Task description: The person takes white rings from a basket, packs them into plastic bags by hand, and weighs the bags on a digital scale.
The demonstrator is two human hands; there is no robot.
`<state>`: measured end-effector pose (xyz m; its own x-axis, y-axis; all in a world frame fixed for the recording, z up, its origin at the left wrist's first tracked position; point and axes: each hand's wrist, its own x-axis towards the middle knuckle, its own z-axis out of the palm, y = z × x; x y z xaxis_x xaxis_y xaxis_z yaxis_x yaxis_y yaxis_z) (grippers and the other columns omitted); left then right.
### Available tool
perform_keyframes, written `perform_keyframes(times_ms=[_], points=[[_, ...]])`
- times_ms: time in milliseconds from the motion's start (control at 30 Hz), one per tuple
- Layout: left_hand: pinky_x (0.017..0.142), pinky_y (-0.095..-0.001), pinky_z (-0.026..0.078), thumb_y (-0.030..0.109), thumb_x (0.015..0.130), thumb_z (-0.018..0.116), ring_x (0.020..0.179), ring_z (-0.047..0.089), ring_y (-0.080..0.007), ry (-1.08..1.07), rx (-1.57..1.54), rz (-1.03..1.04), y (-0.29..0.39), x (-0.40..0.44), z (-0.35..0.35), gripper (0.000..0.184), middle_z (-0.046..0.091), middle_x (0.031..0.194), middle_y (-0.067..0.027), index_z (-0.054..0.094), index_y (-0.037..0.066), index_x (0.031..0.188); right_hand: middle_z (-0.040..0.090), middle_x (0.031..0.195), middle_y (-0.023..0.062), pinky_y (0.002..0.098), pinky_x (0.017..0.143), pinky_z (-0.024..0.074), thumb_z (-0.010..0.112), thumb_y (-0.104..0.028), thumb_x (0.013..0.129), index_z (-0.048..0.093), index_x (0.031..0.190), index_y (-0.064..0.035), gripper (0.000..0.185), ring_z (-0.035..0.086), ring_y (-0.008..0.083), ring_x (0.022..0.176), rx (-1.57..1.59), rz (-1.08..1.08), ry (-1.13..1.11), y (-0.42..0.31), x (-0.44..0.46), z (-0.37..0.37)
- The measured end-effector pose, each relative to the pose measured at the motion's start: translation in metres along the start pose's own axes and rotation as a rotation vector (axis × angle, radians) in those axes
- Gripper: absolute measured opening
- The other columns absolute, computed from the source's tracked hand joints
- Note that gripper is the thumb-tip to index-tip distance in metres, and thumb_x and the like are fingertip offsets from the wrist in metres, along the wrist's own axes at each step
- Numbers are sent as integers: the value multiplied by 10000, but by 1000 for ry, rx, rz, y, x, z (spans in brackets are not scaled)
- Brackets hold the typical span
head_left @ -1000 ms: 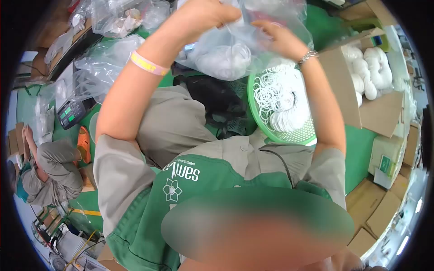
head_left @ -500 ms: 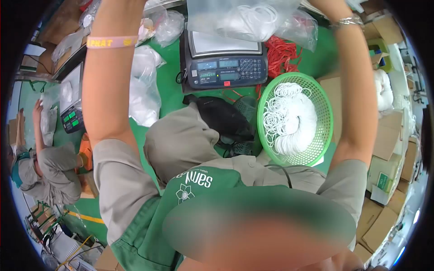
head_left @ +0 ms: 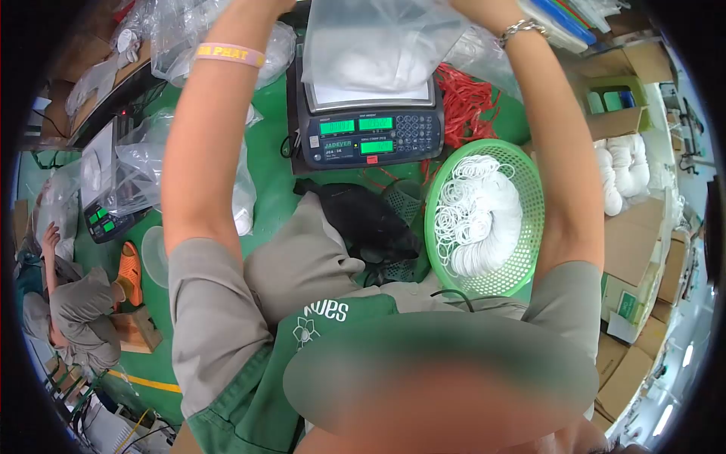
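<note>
My left hand (head_left: pixel 266 5), below a pink wristband, is cut off by the top edge, left of a clear plastic bag (head_left: pixel 378 38). My right hand (head_left: pixel 488 10), with a chain bracelet at the wrist, reaches the bag's upper right corner. Fingers of both hands are out of sight, so their grip is hidden. White contents show blurred in the bag's lower part, which is over the pan of a digital scale (head_left: pixel 370 136) with lit green displays. A green basket (head_left: pixel 535 219) of white cord loops (head_left: pixel 484 219) stands near my right forearm.
Red strings (head_left: pixel 465 106) lie right of the scale. A black bag (head_left: pixel 370 208) is by my leg. Plastic bags lie on the left, near another scale (head_left: pixel 113 216) and a seated person (head_left: pixel 83 303). Cardboard boxes (head_left: pixel 635 242) and white cord bundles (head_left: pixel 624 170) line the right.
The clear bag has come down toward the scale pan. The scale's displays have turned from dim to bright green. My hands have moved inward, and the view has shifted slightly.
</note>
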<state>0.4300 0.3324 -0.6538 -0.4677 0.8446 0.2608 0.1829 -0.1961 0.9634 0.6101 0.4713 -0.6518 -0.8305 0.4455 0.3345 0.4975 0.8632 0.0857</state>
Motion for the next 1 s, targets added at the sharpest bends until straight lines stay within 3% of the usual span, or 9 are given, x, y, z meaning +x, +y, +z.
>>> perform_keyframes(times_ms=[100, 133, 233, 267, 467, 500, 533, 667, 1000], points=[[436, -210, 335, -20, 682, 461, 485, 414, -83, -35, 119, -100, -32, 2, 8, 717, 587, 822, -88, 257, 66, 1364, 557, 1048, 177, 435, 908, 368, 615, -220, 692, 535, 1111, -35, 465, 518, 314, 1007, -28, -45, -111, 0, -10, 24], [450, -219, 348, 2, 709, 489, 511, 424, -81, 15, 28, 35, -39, -5, 13, 733, 482, 1207, -188, 200, 68, 1379, 563, 1030, 180, 410, 881, 396, 613, -215, 692, 545, 1097, -28, 451, 533, 317, 975, 68, -37, -72, 5, -13, 30], [461, -227, 358, 54, 740, 548, 534, 434, -77, -39, -101, 79, -34, -14, 11, 771, 209, 1403, -213, 139, 93, 1393, 569, 1019, 200, 358, 792, 455, 608, -188, 709, 558, 1078, 0, 417, 572, 325, 885, 298, 8, -30, -5, -21, 17], [465, -228, 360, 198, 790, 577, 538, 429, -77, 54, -91, 69, -27, -17, 16, 788, 389, 1306, -176, 87, 133, 1403, 568, 1026, 205, 365, 788, 454, 602, -182, 720, 555, 1082, 4, 409, 575, 325, 878, 389, -2, 28, -4, -22, 18], [485, -215, 343, 407, 847, 464, 609, 463, -105, 432, -343, -73, -99, -36, -18, 447, 522, 897, -25, 424, 130, 1194, 589, 1046, 160, 316, 796, 445, 590, -166, 776, 571, 1084, -24, 340, 571, 257, 941, 517, 3, 88, -20, -43, -18], [461, -272, 373, 106, 768, 473, 492, 456, -116, 460, -438, -126, -137, -35, -34, 313, 478, 612, -24, 494, 49, 1075, 595, 1042, 148, 316, 795, 446, 590, -169, 785, 574, 1082, -25, 330, 574, 245, 937, 561, -9, 100, -20, -46, -19], [437, -277, 353, 185, 802, 464, 478, 451, -140, 475, -93, -234, -160, -51, -25, 173, 460, 588, -25, 506, 68, 922, 604, 1019, 131, 306, 786, 450, 589, -174, 796, 578, 1081, -28, 321, 579, 217, 922, 582, -25, 112, -20, -49, -18], [532, -289, 470, 206, 757, 549, 681, 575, -142, -392, 363, -716, -236, -110, 13, 262, 596, 801, -44, 559, 71, 982, 613, 977, 122, 280, 761, 453, 589, -164, 794, 584, 1072, -29, 309, 591, 186, 880, 755, -9, 57, -29, -58, -21], [569, -252, 441, 172, 743, 555, 733, 557, -116, -376, 159, -657, -244, -77, 54, 328, 575, 865, -28, 522, 51, 1047, 619, 961, 96, 264, 747, 452, 583, -143, 813, 582, 1063, -4, 286, 580, 152, 859, 788, 23, 27, -33, -58, -18]])
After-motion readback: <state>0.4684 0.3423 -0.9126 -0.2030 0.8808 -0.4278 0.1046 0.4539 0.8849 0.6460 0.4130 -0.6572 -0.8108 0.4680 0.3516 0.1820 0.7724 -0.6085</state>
